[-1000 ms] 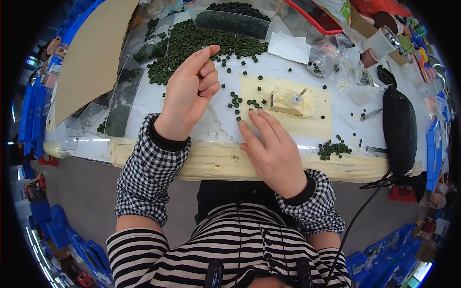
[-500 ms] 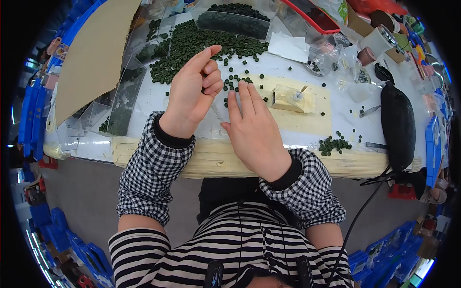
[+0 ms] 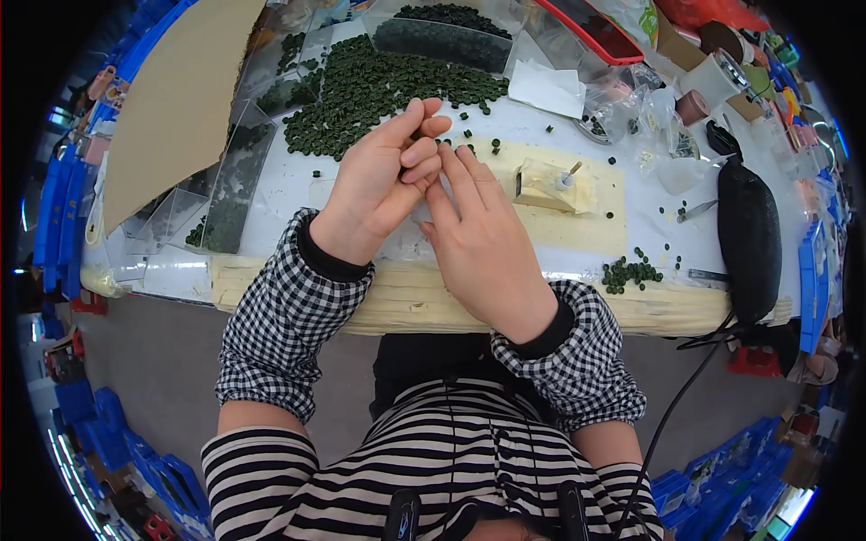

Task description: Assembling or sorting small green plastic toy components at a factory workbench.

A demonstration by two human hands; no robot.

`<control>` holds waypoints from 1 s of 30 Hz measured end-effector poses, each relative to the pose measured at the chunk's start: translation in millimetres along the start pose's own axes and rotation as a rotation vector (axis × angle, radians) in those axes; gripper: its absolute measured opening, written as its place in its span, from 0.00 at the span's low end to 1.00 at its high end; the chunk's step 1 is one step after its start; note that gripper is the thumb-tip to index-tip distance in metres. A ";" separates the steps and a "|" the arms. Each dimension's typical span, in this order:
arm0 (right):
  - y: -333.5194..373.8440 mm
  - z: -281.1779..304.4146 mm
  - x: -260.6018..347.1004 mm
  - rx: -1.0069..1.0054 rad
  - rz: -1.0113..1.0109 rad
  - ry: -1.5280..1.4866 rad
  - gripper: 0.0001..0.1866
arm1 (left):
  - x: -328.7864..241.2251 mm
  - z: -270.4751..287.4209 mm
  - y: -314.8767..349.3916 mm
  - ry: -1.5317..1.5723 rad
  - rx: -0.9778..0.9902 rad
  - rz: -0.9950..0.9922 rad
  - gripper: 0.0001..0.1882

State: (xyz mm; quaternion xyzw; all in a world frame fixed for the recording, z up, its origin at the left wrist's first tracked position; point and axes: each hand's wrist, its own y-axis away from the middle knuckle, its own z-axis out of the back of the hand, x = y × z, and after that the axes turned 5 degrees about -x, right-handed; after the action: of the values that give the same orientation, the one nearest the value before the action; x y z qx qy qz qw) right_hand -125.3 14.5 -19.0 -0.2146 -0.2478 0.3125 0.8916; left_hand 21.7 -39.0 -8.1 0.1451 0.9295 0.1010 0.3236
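Note:
My left hand [image 3: 374, 180] is turned palm inward over the table, its fingers curled inward. Whatever lies inside them, if anything, is hidden. Beside it, palm down, my right hand [image 3: 487, 239] has its fingers stretched out, and their tips meet the left hand's fingers. Just beyond both hands spreads a large heap of small dark green round pieces [image 3: 352, 99], with a few loose ones nearer the fingertips. To the right of my right hand, a cream tape-wrapped block [image 3: 546, 187] with a small upright pin stands on a cream sheet [image 3: 600, 230].
A smaller cluster of green pieces [image 3: 629, 273] lies near the front edge at right. Clear plastic trays [image 3: 239, 185] and a brown cardboard sheet [image 3: 176, 108] stand at left. A black pouch-like object [image 3: 749, 234], a white paper [image 3: 546, 88] and a red-edged phone [image 3: 595, 32] lie around.
My hands have come together: the left has moved right and slightly nearer, and its fingers now touch the right hand's fingertips. Loose green pieces between them are now mostly covered.

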 end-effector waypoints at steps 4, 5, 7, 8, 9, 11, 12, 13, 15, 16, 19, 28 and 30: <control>5.2 35.6 -2.9 -0.092 -0.056 -0.097 0.18 | 4.0 -4.9 7.1 -0.114 0.065 0.035 0.16; 6.9 45.9 -6.3 -0.134 -0.080 -0.130 0.17 | 6.2 -9.4 9.6 -0.154 0.076 0.056 0.17; 7.9 66.5 -16.8 -0.322 -0.113 -0.110 0.14 | 11.5 -19.7 12.2 -0.238 0.108 0.102 0.20; 7.1 73.9 -23.2 -0.405 -0.132 -0.093 0.12 | 15.4 -18.8 11.9 -0.254 0.144 0.123 0.20; 6.1 78.9 -31.0 -0.489 -0.151 -0.076 0.10 | 17.7 -22.1 14.3 -0.275 0.136 0.142 0.19; 6.3 82.8 -49.7 -0.518 -0.164 0.004 0.09 | 20.2 -29.7 21.8 -0.321 0.115 0.175 0.17; 6.2 82.9 -56.2 -0.532 -0.171 0.043 0.09 | 22.4 -28.2 22.9 -0.315 0.099 0.184 0.15; 6.9 83.8 -60.7 -0.526 -0.191 0.053 0.08 | 23.2 -27.6 21.3 -0.299 0.152 0.211 0.14; 8.9 83.4 -67.6 -0.513 -0.233 0.072 0.08 | 23.6 -26.0 18.4 -0.264 0.257 0.265 0.13; 8.9 79.4 -69.7 -0.498 -0.235 0.052 0.08 | 24.5 -24.7 18.3 -0.243 0.261 0.274 0.12; 7.8 70.8 -72.8 -0.446 -0.246 -0.007 0.07 | 27.9 -24.5 20.1 -0.203 0.250 0.296 0.12; 10.8 66.9 -75.6 -0.405 -0.271 -0.095 0.05 | 29.2 -28.0 23.0 -0.216 0.195 0.299 0.12; 10.1 72.4 -72.8 -0.498 -0.246 -0.100 0.04 | 30.4 -26.5 22.1 -0.228 0.209 0.297 0.12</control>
State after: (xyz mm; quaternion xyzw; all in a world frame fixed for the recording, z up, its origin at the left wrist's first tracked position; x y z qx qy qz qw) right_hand -221.3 -10.1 10.0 -0.3796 -0.3847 0.1419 0.8293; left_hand -13.2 -10.6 1.1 0.3239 0.8606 0.0334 0.3915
